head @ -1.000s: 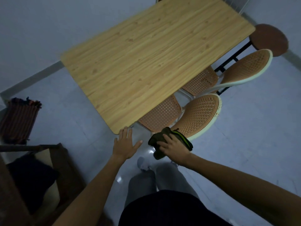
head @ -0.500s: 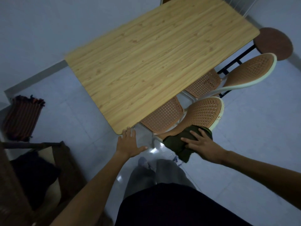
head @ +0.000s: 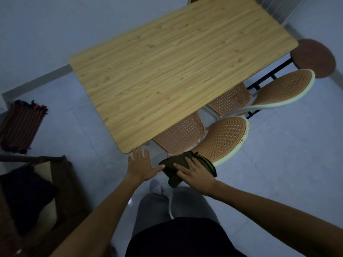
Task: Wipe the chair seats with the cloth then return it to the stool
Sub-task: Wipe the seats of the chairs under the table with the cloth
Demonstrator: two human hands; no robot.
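Observation:
Two orange mesh chairs with white rims are tucked under the table's right side: the near chair (head: pixel 222 138) and the far chair (head: pixel 278 89). My right hand (head: pixel 194 173) presses a dark olive cloth (head: pixel 173 166) with a green stripe against the lower end of the near chair's backrest. My left hand (head: pixel 142 166) hovers with fingers spread just below the table's near corner, its thumb close to the cloth. A round brown stool (head: pixel 313 57) stands beyond the far chair at the right.
The wooden table (head: pixel 167 67) fills the middle of the view. A striped folded rug (head: pixel 20 127) lies on the floor at left. A dark brown seat with a cushion (head: pixel 37 191) stands at lower left. My legs and one shoe (head: pixel 157 188) are below the hands.
My right hand has slid the cloth back to the left along the near chair's backrest, towards my left hand. My left hand stays near the table corner.

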